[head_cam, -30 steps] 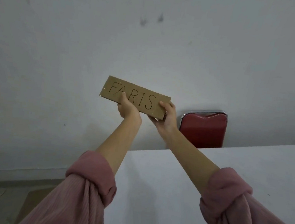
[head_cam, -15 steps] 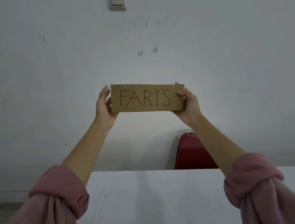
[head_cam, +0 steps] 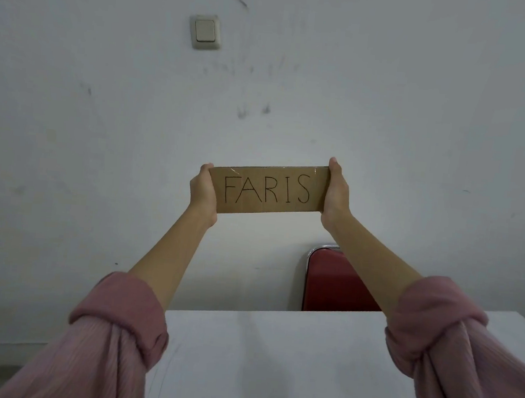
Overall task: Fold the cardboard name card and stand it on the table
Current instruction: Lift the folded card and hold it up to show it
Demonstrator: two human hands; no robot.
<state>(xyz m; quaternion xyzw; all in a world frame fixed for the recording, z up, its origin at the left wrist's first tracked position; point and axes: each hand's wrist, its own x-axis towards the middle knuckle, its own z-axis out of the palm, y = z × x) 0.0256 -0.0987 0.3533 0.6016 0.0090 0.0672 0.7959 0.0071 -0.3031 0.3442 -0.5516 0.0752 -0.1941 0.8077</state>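
Note:
A brown cardboard name card [head_cam: 268, 189] with "FARIS" written on it in black is held up in the air, well above the white table [head_cam: 272, 358], in front of the wall. The card faces me, nearly level, its right end slightly higher. My left hand [head_cam: 203, 193] grips its left end and my right hand [head_cam: 336, 194] grips its right end. Both arms are stretched forward, pink sleeves rolled to the elbows.
A red chair back with a chrome frame [head_cam: 336, 281] stands behind the table's far edge, under my right arm. A light switch [head_cam: 205, 31] is on the grey-white wall above. Floor shows at the lower left.
The card went from tilted and low to nearly level and facing me. My hands shifted out to its two ends. The view has tilted upward, revealing the light switch.

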